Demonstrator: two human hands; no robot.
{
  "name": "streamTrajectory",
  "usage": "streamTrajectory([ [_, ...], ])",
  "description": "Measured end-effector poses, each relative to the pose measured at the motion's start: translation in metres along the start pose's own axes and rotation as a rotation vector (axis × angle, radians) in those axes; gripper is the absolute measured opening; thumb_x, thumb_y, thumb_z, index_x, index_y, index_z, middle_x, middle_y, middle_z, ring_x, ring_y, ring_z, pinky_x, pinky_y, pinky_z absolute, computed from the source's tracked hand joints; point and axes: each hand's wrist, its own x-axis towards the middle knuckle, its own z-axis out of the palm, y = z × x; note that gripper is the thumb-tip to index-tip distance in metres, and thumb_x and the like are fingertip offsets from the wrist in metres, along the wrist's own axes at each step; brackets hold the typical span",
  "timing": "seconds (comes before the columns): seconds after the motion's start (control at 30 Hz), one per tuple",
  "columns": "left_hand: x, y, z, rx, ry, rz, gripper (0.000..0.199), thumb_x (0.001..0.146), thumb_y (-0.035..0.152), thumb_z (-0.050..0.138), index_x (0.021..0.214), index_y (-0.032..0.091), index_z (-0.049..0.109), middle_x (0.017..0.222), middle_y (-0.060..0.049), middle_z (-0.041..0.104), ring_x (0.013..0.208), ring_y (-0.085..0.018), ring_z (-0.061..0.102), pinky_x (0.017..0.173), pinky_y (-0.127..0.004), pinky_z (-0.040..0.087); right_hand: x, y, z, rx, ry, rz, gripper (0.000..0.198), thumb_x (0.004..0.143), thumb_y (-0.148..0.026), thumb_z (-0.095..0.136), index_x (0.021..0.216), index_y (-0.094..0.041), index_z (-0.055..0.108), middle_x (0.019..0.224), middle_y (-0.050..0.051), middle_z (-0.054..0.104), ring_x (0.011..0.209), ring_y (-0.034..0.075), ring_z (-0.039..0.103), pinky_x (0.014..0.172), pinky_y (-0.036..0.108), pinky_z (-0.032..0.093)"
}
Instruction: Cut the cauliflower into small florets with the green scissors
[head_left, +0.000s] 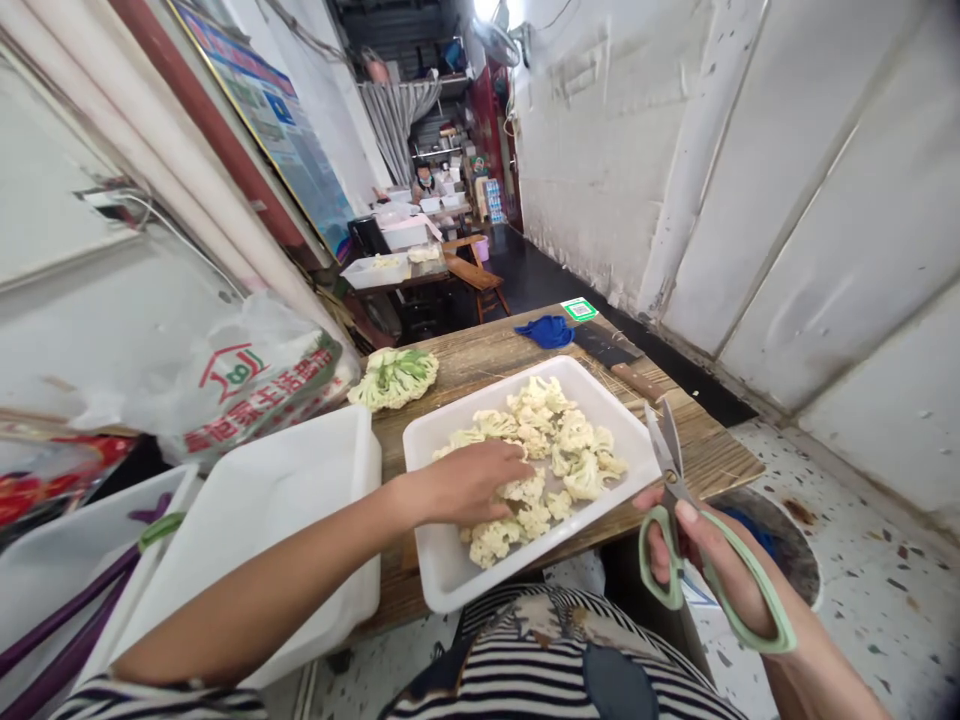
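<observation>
Over a white tray (425, 540) my left hand (472, 482) reaches down among several pale cauliflower florets (577, 440). Its fingers are bent and apart, touching the florets; some fingertips are hidden. My right hand (709, 560) is closed around the green handles of scissors (670, 480), just right of the tray. The scissor blades point up and away, slightly parted, with nothing between them. A larger cut piece of cauliflower (395, 378) lies on the wooden table (465, 345) behind the tray's left corner.
A cleaver (607, 350) and a blue cloth (546, 331) lie behind the tray, near a green code card (580, 309). Left of the table stand a white bin (300, 480) and a container with purple stalks (82, 610), beside a plastic bag (255, 380). Farther back, a person (426, 183) sits at a table.
</observation>
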Motion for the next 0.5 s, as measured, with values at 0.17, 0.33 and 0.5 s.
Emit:
streamTrajectory([
  [0.17,0.001,-0.002,0.024,0.052,0.094,-0.086,0.046,0.073,0.014,0.063,0.118,0.023,0.062,0.125,-0.013,0.06,0.115,-0.03,0.055,0.096,-0.041,0.044,0.0,0.004,0.005,-0.071,-0.07,0.008,0.045,0.094,-0.059,0.041,0.115,-0.021,0.055,0.065,0.001,0.059,0.059,0.022,0.058,0.058,0.036,0.045],
  [0.33,0.009,-0.003,0.018,-0.2,0.263,-0.179,0.033,0.07,0.011,0.056,0.099,0.022,0.07,0.103,-0.008,0.07,0.098,-0.026,0.063,0.091,-0.038,0.047,-0.007,0.001,0.008,-0.05,-0.066,0.06,0.049,0.092,-0.061,0.043,0.12,-0.023,0.053,0.066,0.001,0.058,0.062,0.023,0.056,0.058,0.035,0.046],
  [0.5,0.01,-0.004,0.001,-0.871,0.402,-0.495,0.019,0.068,0.013,0.059,0.085,0.018,0.066,0.08,-0.002,0.065,0.071,-0.014,0.06,0.063,-0.024,0.051,-0.008,-0.006,0.014,-0.184,-0.144,0.094,0.052,0.093,-0.062,0.037,0.119,-0.021,0.054,0.067,0.003,0.058,0.065,0.023,0.057,0.063,0.036,0.046],
])
